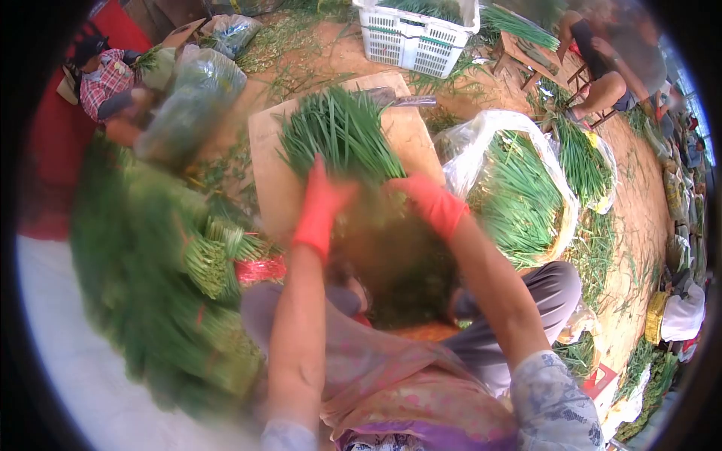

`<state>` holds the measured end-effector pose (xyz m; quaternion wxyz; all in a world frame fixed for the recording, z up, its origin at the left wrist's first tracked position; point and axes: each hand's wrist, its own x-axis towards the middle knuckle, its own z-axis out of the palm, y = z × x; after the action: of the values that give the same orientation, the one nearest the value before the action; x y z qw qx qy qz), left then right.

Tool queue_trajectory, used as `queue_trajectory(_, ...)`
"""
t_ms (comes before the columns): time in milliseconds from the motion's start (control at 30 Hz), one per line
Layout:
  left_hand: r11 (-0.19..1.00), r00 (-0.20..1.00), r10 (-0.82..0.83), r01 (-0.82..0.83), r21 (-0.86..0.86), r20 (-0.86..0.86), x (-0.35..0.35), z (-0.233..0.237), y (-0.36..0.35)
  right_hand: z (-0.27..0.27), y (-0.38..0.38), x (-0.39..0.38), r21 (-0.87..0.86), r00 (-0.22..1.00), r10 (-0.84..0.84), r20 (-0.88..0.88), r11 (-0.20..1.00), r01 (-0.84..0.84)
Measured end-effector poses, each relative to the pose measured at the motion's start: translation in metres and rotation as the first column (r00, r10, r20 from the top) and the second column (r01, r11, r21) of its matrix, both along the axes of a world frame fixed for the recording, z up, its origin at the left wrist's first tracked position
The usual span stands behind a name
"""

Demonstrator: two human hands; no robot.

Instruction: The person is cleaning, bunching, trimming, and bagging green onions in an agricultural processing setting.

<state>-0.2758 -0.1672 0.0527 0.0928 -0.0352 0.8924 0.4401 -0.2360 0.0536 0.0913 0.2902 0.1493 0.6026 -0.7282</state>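
Note:
Long green stalks (338,131) lie in a loose bunch on a brown board in front of me. My left hand (325,201), in a red glove, is at the near left edge of the bunch, thumb raised, fingers blurred. My right hand (430,197), also red-gloved, touches the near right end of the bunch, its fingertips hidden among the leaves. A metal blade (410,101) lies at the far edge of the board (274,173), partly behind the bunch. What lies between and below my hands is smeared.
Piled bundles (150,278) fill the left side, near red twine (260,269). An open bag (519,195) of stalks is at the right. A white crate (417,37) stands beyond the board. People sit at far left (101,79) and far right (613,75).

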Motion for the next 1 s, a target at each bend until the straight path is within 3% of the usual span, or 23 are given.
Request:
queue_trajectory(67,0.99,1.0,0.0,0.002,-0.14,0.012,0.004,0.005,0.009,-0.017,-0.01,0.003,-0.021,0.999,-0.01,-0.04,1.0,0.009)
queue_trajectory(100,0.977,1.0,0.002,0.004,-0.213,0.03,0.005,0.011,0.013,-0.064,-0.011,-0.007,0.014,0.993,0.028,-0.115,1.0,-0.027)
queue_trajectory(167,0.952,1.0,-0.014,0.016,-0.304,0.008,0.001,-0.003,0.013,-0.073,-0.007,-0.01,0.195,0.935,0.112,-0.337,0.98,-0.047)
queue_trajectory(200,0.945,1.0,0.002,-0.004,-0.327,-0.008,0.001,-0.007,0.018,-0.045,-0.01,0.004,0.329,0.869,0.175,-0.462,0.944,-0.015)
queue_trajectory(267,0.925,0.998,0.047,-0.055,-0.377,-0.032,0.004,-0.013,0.022,-0.01,-0.011,0.013,0.372,0.852,0.16,-0.499,0.927,0.043)
queue_trajectory(300,0.926,0.997,0.065,-0.074,-0.369,-0.037,0.007,-0.013,0.026,-0.001,-0.011,0.012,0.289,0.905,0.071,-0.42,0.955,0.06)
queue_trajectory(367,0.941,0.996,0.055,-0.075,-0.33,-0.07,0.011,-0.017,0.024,0.004,-0.006,-0.001,0.225,0.919,0.055,-0.391,0.974,0.037)
queue_trajectory(467,0.958,0.992,0.039,-0.072,-0.278,-0.121,0.011,-0.031,0.021,0.031,0.025,-0.043,0.24,0.862,0.117,-0.493,0.971,0.005)
queue_trajectory(567,0.96,0.993,0.045,-0.073,-0.27,-0.108,0.012,-0.028,0.021,0.104,0.038,-0.065,0.203,0.825,0.001,-0.566,0.969,0.138)
queue_trajectory(667,0.956,0.995,0.046,-0.071,-0.283,-0.093,0.011,-0.029,0.024,0.099,0.054,-0.104,0.261,0.635,0.001,-0.772,0.912,0.316)
queue_trajectory(767,0.955,0.993,0.037,-0.068,-0.289,-0.114,0.009,-0.036,0.021,0.042,0.06,-0.142,0.409,0.491,0.093,-0.866,0.697,0.59)
queue_trajectory(867,0.95,0.995,0.059,-0.079,-0.301,-0.076,0.007,-0.032,0.023,-0.021,0.053,-0.149,0.844,0.786,0.323,-0.528,0.308,0.44)
queue_trajectory(933,0.955,0.997,0.067,-0.074,-0.286,-0.034,0.011,-0.022,0.026,-0.082,0.059,-0.148,0.938,0.862,0.385,-0.329,0.238,0.252)
queue_trajectory(1000,0.963,0.997,0.065,-0.072,-0.26,-0.033,0.013,-0.015,0.026,-0.095,0.057,-0.143,0.977,0.875,0.443,-0.196,0.161,0.137)
